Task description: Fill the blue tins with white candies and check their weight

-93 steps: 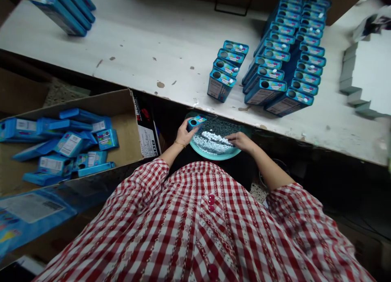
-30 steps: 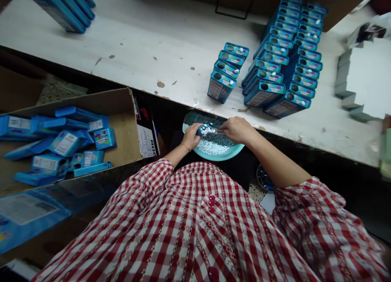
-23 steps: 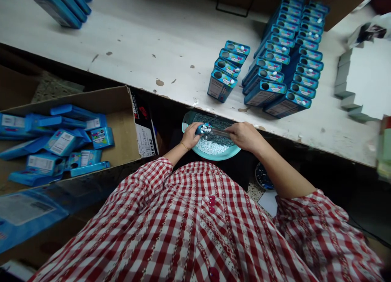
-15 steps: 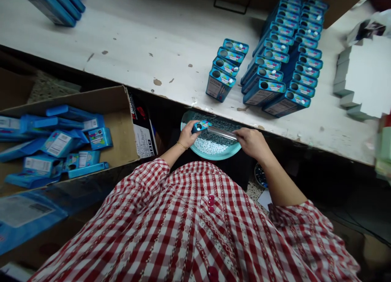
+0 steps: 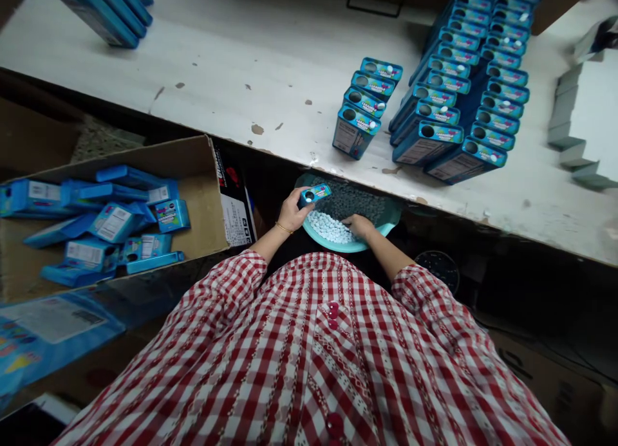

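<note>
My left hand is closed around a small blue box, its printed top with a round dark hole facing up. The box is held over the left side of a turquoise basin. Small pale candies fill the basin, part of them in the table's shadow. Down among these candies, at the basin's right side, is my right hand with its fingers bent together. What those fingers hold, if anything, is hidden.
Similar blue boxes stand in rows on the worn white table, a short row nearest the basin. More lie in a cardboard carton at left. Stacked white pieces are at far right. The table edge overhangs the basin.
My right hand has come down and left into the candies. The clear tube it held against the box no longer shows. My left hand still holds the box.
</note>
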A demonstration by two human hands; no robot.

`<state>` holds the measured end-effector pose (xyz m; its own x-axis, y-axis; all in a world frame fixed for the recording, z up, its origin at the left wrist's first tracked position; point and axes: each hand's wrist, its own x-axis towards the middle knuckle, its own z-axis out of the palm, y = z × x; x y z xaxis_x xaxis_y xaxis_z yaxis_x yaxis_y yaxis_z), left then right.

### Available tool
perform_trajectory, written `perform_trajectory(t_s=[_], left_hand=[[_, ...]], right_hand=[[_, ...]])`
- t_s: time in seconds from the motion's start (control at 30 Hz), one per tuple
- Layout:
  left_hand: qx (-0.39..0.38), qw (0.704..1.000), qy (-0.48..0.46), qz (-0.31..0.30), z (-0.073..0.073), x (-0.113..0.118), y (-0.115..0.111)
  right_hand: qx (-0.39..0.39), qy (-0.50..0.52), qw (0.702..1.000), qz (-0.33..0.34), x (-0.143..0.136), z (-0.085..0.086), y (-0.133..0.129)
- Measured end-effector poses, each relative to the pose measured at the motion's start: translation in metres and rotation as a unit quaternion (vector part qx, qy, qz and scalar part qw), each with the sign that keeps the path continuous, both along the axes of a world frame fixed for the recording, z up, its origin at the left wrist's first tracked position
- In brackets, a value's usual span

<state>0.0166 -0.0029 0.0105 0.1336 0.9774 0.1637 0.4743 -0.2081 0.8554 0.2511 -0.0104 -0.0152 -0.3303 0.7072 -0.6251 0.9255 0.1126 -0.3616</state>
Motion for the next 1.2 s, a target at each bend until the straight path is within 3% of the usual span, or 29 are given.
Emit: perform_trajectory(t_s=[0.1,0.2,0.43,0.53,0.7,0.83,0.97,1.1,1.2], left_hand=[[-0.003,1.0,-0.008,0.002,-0.002,-0.001,0.002],[-0.005,1.0,-0.012,0.006,-0.003,-0.001,0.003],[0.002,1.0,0.008,-0.018,-0.004,0.012,0.003],[0.009,0.999,0.025,-0.042,-0.005,0.018,0.001],[0.015,0.997,0.046,-0.06,-0.006,0.021,-0.003],[0.014,0.997,0.04,-0.069,-0.014,0.023,0.0],[0.003,0.996,-0.006,-0.085,-0.035,0.036,0.006],[-0.04,0.997,-0.027,-0.065,-0.055,0.05,0.01],[-0.043,0.996,-0.034,-0.068,-0.061,0.052,0.01]], right_hand=[[-0.038,0.037,0.998,-0.044,0.016,0.005,0.003],[-0.047,0.07,0.993,-0.086,0.031,0.024,0.002],[-0.019,0.202,0.967,-0.156,0.046,0.101,0.001],[0.007,0.178,0.977,-0.12,0.035,0.132,0.007],[0.076,0.036,0.996,0.002,0.009,0.167,0.017],[0.1,-0.078,0.989,0.073,-0.013,0.185,0.019],[0.13,-0.138,0.977,0.094,-0.027,0.196,0.017],[0.139,-0.167,0.971,0.098,-0.025,0.195,0.011],[0.153,-0.177,0.968,0.096,-0.019,0.19,0.003]])
